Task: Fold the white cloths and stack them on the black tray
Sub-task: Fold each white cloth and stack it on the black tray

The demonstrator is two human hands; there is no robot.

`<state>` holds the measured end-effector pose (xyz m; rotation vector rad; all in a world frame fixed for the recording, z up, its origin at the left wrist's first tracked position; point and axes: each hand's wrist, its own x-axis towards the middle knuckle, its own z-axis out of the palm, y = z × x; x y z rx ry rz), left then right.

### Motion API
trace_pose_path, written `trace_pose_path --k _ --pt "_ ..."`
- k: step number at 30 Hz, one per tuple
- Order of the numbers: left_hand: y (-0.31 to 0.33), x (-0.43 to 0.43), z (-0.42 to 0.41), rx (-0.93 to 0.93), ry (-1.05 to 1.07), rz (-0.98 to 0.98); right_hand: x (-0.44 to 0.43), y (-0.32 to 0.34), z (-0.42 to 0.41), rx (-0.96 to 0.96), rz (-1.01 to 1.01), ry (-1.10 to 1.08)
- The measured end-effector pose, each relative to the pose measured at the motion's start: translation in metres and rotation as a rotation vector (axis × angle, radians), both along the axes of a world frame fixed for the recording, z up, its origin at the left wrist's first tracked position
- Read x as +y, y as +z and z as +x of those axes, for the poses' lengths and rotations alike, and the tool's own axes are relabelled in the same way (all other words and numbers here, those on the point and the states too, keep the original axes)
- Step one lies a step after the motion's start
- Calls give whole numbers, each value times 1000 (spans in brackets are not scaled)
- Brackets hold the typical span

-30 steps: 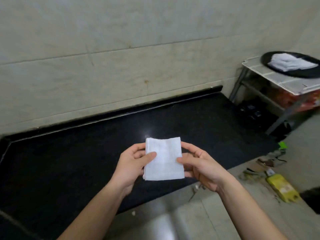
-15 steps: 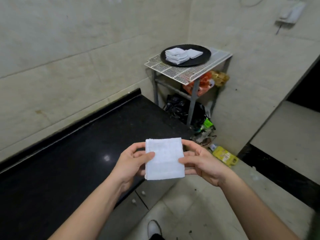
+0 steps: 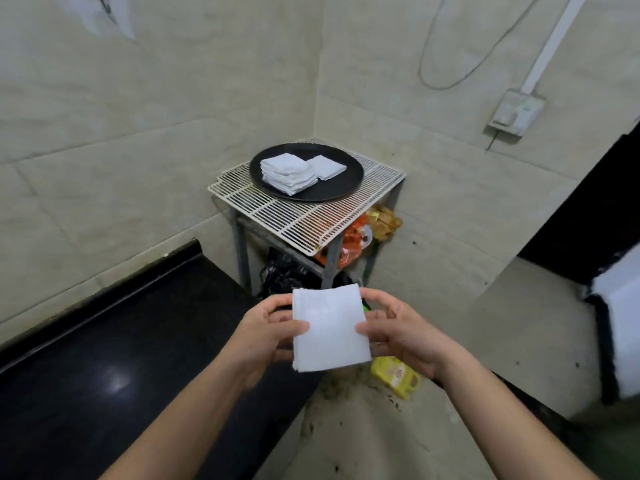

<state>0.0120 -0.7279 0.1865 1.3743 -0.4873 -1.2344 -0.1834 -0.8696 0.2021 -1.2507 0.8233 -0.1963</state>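
though cloth [image 3: 327, 329] stays pinched, black tray [image 3: 341, 188] (stacked) sits nearer.

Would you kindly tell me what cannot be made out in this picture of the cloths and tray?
Head view:
The stack on the black tray: layers too small to count.
Fingers of left hand and right hand under the held cloth: hidden by it.
The white object at the right edge: blurred, cut off by the frame.

Two hands [image 3: 265, 336] [image 3: 401, 332], one tray [image 3: 311, 197], one rack [image 3: 304, 225], one stack [image 3: 289, 173], two single cloths [image 3: 329, 329] [image 3: 327, 167].
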Motion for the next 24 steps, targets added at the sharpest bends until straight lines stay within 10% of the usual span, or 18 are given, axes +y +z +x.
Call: trace_pose_path --k 24 --pt "55 -305 137 -112 420 31 -353 42 198 -31 -77 265"
